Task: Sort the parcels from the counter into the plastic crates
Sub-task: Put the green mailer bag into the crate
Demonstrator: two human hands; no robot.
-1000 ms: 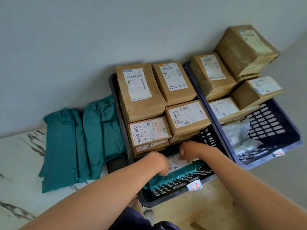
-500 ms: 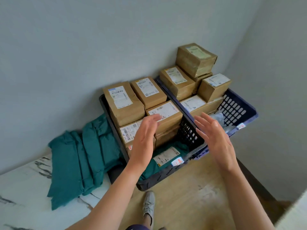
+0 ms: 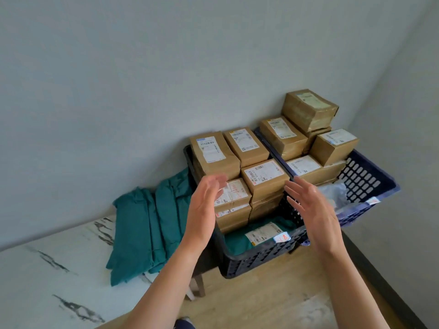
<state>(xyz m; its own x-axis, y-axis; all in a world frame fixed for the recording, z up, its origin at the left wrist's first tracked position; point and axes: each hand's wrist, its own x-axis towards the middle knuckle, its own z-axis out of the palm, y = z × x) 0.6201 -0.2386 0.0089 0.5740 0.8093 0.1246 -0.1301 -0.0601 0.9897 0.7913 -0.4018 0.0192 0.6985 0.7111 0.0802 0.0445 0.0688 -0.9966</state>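
A black plastic crate (image 3: 256,260) holds stacked brown cardboard parcels (image 3: 264,178) and, at its near end, a green bag parcel (image 3: 237,242) with a white label. Beside it on the right, a blue crate (image 3: 370,176) holds more brown parcels (image 3: 332,144) and a clear plastic bag parcel (image 3: 332,192). My left hand (image 3: 205,205) and my right hand (image 3: 311,207) hover above the black crate, palms facing each other, fingers straight, holding nothing. Green bag parcels (image 3: 147,231) lie on the white marbled counter (image 3: 47,281) at the left.
The grey wall runs behind the crates and meets a side wall at the right corner. The black crate stands on a dark stool (image 3: 202,267) beside the counter. Light wooden floor (image 3: 273,293) lies below, with a shoe tip (image 3: 184,322) at the bottom edge.
A second ago both hands were down in the black crate on the green parcel. They let go, rose and opened. My view has pulled back from the crates.
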